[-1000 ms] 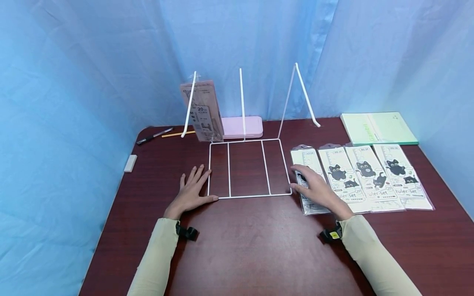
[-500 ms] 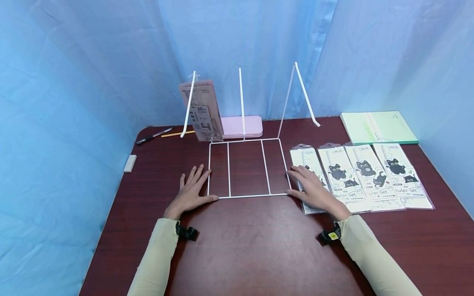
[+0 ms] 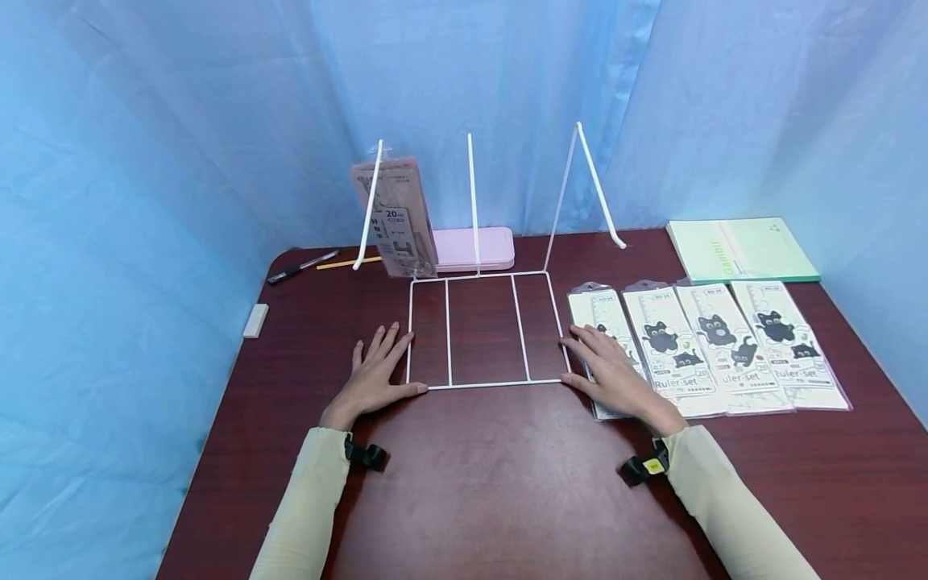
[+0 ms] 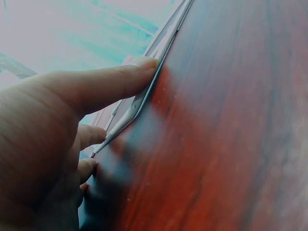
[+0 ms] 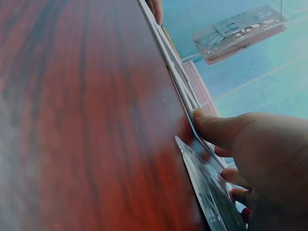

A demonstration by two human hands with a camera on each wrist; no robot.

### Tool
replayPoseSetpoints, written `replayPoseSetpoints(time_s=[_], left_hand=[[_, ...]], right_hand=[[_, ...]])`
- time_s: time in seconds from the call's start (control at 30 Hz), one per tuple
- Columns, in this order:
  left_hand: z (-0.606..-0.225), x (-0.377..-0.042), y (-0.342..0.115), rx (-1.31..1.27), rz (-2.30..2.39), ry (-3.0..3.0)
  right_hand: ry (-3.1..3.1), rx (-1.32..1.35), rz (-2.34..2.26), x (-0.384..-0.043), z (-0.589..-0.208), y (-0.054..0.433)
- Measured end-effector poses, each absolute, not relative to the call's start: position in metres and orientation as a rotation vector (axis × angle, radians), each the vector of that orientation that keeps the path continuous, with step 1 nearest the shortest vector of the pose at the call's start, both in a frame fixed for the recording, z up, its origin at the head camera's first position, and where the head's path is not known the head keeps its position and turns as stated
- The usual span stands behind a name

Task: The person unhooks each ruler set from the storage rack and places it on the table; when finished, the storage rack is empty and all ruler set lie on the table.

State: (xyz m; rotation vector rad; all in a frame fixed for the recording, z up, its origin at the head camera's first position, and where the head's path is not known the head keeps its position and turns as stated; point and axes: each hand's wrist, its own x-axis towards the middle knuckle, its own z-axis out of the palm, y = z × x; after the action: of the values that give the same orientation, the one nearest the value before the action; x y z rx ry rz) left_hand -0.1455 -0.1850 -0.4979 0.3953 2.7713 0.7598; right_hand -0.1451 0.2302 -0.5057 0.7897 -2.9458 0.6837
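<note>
A white wire display rack [image 3: 493,385] stands on the table, its base flat and three prongs rising at the back. My left hand [image 3: 371,388] lies spread at the base's front left corner; in the left wrist view its thumb [image 4: 120,82] touches the front bar. At the front right corner, my right hand [image 3: 616,380] has its thumb on the bar and its fingers along the side bar. It partly covers the nearest ruler-set packet [image 3: 596,308]. On the rack's left prong hangs a pinkish ruler packet [image 3: 397,193].
Three more ruler-set packets [image 3: 663,338] with black cats lie to the right. Behind them is a green notebook [image 3: 768,246]. A pink case [image 3: 493,246] sits behind the rack. A pen [image 3: 293,271], a yellow pencil [image 3: 337,263] and a white eraser [image 3: 255,320] lie at the left.
My right hand has shifted slightly left, its fingers and thumb coming onto the rack's right front corner. My left hand and the rack look unmoved.
</note>
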Motion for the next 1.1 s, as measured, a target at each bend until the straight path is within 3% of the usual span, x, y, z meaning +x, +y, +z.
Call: replayPoseSetpoints(time_s=[0.57, 0.87, 1.1], left_hand=[[-0.483, -0.148, -0.190, 0.339, 0.916, 2.809], [-0.456, -0.159, -0.192, 0.262, 1.550, 2.965], [-0.442, -0.175, -0.195, 0.084, 2.120, 2.666]], right_hand=[[-2.901, 0.803, 0.687, -0.140, -0.510, 0.231], [-2.902, 0.800, 0.691, -0.140, -0.509, 0.235], [-2.861, 0.822, 0.692, -0.142, -0.509, 0.231]])
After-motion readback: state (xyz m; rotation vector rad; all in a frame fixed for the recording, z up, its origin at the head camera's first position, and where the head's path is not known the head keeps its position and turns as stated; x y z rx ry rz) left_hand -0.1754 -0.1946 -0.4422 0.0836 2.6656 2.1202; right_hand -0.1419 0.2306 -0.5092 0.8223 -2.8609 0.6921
